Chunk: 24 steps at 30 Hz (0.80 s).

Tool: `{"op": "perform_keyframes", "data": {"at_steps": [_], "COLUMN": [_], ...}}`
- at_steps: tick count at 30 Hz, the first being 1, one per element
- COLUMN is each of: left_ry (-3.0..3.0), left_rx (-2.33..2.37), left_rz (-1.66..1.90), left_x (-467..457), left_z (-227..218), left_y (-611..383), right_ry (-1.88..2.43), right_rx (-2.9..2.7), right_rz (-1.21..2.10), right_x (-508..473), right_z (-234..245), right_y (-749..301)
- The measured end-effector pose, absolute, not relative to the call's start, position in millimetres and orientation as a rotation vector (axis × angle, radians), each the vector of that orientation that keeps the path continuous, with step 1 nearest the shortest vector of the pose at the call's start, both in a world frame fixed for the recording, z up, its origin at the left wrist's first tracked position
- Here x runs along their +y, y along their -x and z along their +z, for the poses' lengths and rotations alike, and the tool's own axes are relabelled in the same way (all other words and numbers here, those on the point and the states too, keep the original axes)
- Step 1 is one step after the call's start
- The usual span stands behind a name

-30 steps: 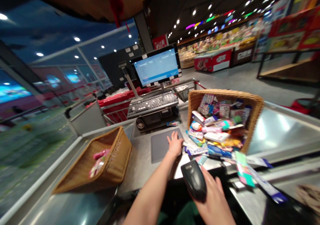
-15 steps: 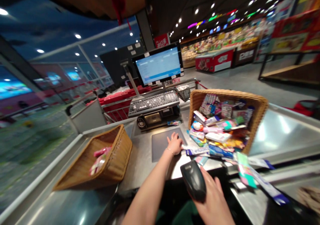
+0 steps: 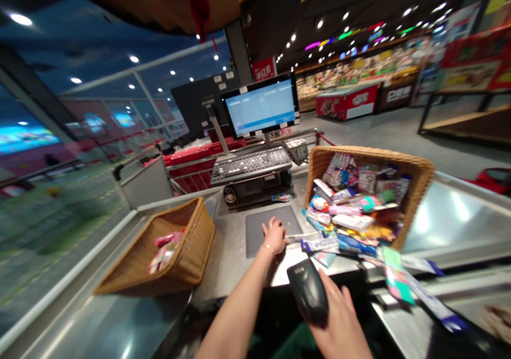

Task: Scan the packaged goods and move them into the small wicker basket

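My left hand point(image 3: 274, 235) reaches forward over the steel counter, fingers curled on the end of a long white and blue packet point(image 3: 315, 240) at the edge of a pile. The pile of small packets spills from a wicker basket point(image 3: 371, 154) tipped on its side at the right. Close to my body, my right hand point(image 3: 339, 321) grips a black barcode scanner point(image 3: 308, 290), its head pointing forward towards the pile.
A second wicker basket point(image 3: 191, 252) with a few pink packets stands at the left. Behind a dark mat point(image 3: 255, 236) are a keyboard point(image 3: 251, 163) and a lit monitor point(image 3: 261, 106). Loose packets point(image 3: 399, 282) lie at the right counter edge. Shop shelves fill the background.
My left hand has drawn back a little from the pile, pulling the white and blue packet with it. The scanner hand has stayed almost still.
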<state>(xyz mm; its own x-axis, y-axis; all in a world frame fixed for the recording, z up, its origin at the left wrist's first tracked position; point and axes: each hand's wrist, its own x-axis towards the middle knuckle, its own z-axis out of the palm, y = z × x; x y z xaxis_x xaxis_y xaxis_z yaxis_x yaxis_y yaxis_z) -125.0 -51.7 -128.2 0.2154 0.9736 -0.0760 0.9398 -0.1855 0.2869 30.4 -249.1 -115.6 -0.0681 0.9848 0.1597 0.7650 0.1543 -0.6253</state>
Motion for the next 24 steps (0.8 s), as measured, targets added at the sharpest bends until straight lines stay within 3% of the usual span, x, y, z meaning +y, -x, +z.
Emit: {"op": "perform_keyframes", "data": {"at_steps": [24], "left_ry": [-2.085], "left_rx": [2.066], "left_rz": [0.488], "left_x": [-68.4], "left_z": [-124.8], "left_y": [180.5], "right_ry": [1.620], "right_rx": [-1.951], "right_rz": [0.518], "right_x": [-251.7], "right_z": [-113.6], "right_y": [-9.8]}}
